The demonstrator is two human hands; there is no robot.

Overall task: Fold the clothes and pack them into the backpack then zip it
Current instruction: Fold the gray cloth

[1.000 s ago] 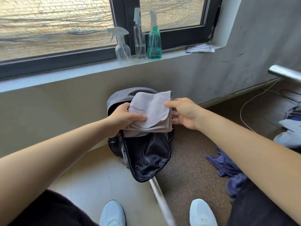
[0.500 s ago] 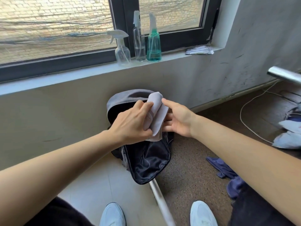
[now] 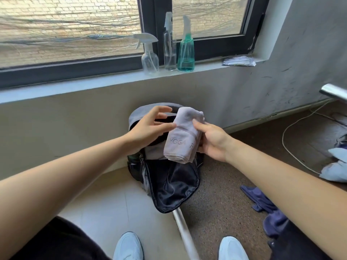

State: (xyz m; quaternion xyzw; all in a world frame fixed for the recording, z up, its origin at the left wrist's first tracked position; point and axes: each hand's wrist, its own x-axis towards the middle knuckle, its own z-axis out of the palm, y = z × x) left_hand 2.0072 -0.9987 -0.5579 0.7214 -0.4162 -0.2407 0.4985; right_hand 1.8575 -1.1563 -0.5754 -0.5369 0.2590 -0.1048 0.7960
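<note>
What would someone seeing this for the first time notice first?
The rolled pale lilac cloth at centre, gripped by the right hand while the left hand spreads open beside it. Directly beneath sits the open backpack, on the floor by the wall. Behind, three spray bottles stand on the windowsill, one holding teal liquid.

Cloth (image 3: 181, 141) now a roll, left hand (image 3: 148, 128) open

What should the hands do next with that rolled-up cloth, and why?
Probably lower the rolled cloth down into the backpack. The right hand grips it just above the backpack's unzipped mouth, and the left hand is open beside it, so the way in looks free.
</note>
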